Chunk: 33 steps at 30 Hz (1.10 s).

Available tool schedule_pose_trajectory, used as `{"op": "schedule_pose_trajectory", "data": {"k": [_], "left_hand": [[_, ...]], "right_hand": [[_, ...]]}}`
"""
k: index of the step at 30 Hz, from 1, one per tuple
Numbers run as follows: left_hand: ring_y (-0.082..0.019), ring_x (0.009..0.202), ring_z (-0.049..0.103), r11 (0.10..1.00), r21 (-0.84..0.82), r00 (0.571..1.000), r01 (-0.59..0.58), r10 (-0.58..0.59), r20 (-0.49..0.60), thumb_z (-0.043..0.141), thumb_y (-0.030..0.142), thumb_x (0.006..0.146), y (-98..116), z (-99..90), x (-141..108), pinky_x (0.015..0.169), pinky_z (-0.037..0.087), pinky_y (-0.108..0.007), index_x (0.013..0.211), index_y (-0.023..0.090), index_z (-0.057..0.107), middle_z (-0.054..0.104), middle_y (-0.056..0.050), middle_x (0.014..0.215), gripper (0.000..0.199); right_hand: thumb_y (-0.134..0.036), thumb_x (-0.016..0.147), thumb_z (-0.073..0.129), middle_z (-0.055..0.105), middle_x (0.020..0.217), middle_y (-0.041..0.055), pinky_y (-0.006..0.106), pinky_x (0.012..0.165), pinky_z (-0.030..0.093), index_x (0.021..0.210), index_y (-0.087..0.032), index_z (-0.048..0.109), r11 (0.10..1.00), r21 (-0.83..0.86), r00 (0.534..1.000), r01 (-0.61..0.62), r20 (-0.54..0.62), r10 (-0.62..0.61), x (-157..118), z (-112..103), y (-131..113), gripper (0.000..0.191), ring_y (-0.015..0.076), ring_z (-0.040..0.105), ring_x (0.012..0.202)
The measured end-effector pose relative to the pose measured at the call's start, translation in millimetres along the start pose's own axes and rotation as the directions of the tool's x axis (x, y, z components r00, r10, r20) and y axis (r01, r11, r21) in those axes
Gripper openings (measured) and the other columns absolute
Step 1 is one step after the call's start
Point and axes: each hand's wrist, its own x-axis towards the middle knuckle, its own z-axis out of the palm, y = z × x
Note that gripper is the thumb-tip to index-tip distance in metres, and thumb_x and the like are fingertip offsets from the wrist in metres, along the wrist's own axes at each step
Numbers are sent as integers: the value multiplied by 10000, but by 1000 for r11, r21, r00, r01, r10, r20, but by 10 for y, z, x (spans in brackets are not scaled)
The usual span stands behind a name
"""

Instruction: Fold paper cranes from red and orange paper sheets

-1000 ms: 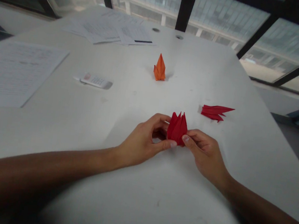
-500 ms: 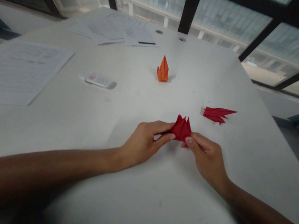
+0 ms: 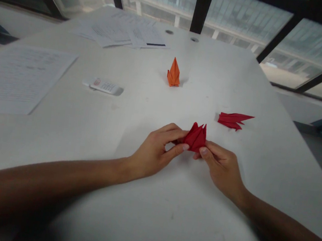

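Both hands on the folded red paper (image 3: 196, 138), held just above the near part of the white table (image 3: 145, 211). Left hand (image 3: 159, 151) pinches its left side, thumb in front; right hand (image 3: 223, 165) grips the lower right corner likewise (rear fingers mostly hidden). Pointed tips face away from the person. Near, beyond the right hand: a second red piece (image 3: 232, 120), lying flat. Farther off, an orange piece (image 3: 174, 75), standing upright.

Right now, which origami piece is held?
The red origami piece pinched by the left hand and right hand; the other red origami piece and orange origami piece rest on the table, untouched.
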Motion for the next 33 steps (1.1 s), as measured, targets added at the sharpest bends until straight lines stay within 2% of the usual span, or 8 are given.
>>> {"op": "schedule_pose_trajectory", "data": {"k": [3, 7, 10, 16, 20, 24, 28, 33], "left_hand": [[-167, 936, 655, 999, -33, 999, 30, -31, -12, 600, 283, 1004, 12, 4, -2, 864, 544, -291, 1140, 208, 714, 701, -57, 1026, 193], [-183, 1004, 694, 974, -200, 992, 103, -115, -50, 648, 296, 978, -27, 48, -27, 914, 578, -327, 1366, 213, 582, 709, -86, 1177, 402], [-195, 1058, 702, 953, -282, 989, 114, -137, -63, 685, 291, 954, -55, 76, -37, 970, 581, -354, 1395, 218, 548, 706, -95, 1213, 468], [-205, 1049, 729, 917, -376, 984, 133, -168, -62, 724, 264, 922, -54, 80, -44, 958, 593, -361, 1262, 199, 568, 737, -92, 1148, 380], [-207, 998, 740, 938, -312, 983, 149, -175, -58, 718, 290, 928, -63, 60, -57, 942, 596, -369, 1180, 199, 628, 744, -87, 1109, 283], [-202, 971, 730, 947, -282, 984, 152, -172, -50, 735, 295, 914, -58, 37, -51, 923, 592, -369, 1169, 197, 660, 745, -83, 1090, 284], [-179, 897, 709, 927, -323, 977, 188, -210, -34, 766, 311, 885, -51, 30, -41, 864, 591, -342, 1024, 173, 659, 740, -61, 985, 223], [-142, 787, 678, 866, -411, 951, 286, -310, 8, 765, 297, 873, -36, 37, -12, 774, 574, -298, 913, 167, 604, 711, -23, 878, 211]], "right_hand": [[-431, 1007, 592, 711, 796, 8, 302, 715, 580, 1064, -255, 784, 999, 42, 1000, -2, 19, 1, -5, -1, -21, 267, 177, 688, 741], [-404, 978, 647, 724, 828, 17, 295, 727, 587, 964, -242, 785, 997, 75, 1000, 1, 11, -2, -7, 1, -27, 213, 179, 699, 781], [-392, 957, 685, 739, 845, 24, 300, 739, 586, 943, -234, 788, 997, 77, 1000, -1, -2, 1, -9, 5, -20, 189, 179, 699, 789], [-405, 915, 741, 757, 812, 37, 313, 693, 597, 959, -198, 768, 979, 199, 999, -53, 17, 50, -28, 38, 33, 213, 176, 713, 715], [-398, 889, 777, 769, 814, 36, 318, 719, 607, 968, -198, 727, 954, 280, 994, -105, 38, 99, -47, 66, 85, 221, 179, 734, 734], [-380, 877, 795, 756, 851, 26, 312, 723, 610, 975, -209, 693, 938, 321, 992, -128, 56, 116, -59, 82, 94, 222, 169, 730, 747], [-392, 909, 755, 762, 884, 38, 319, 715, 618, 1049, -212, 713, 946, 298, 992, -126, 56, 114, -51, 80, 80, 231, 172, 734, 744], [-388, 920, 737, 759, 791, 16, 301, 694, 605, 976, -210, 755, 959, 252, 991, -131, 52, 122, -31, 77, 71, 187, 169, 733, 713]]}}
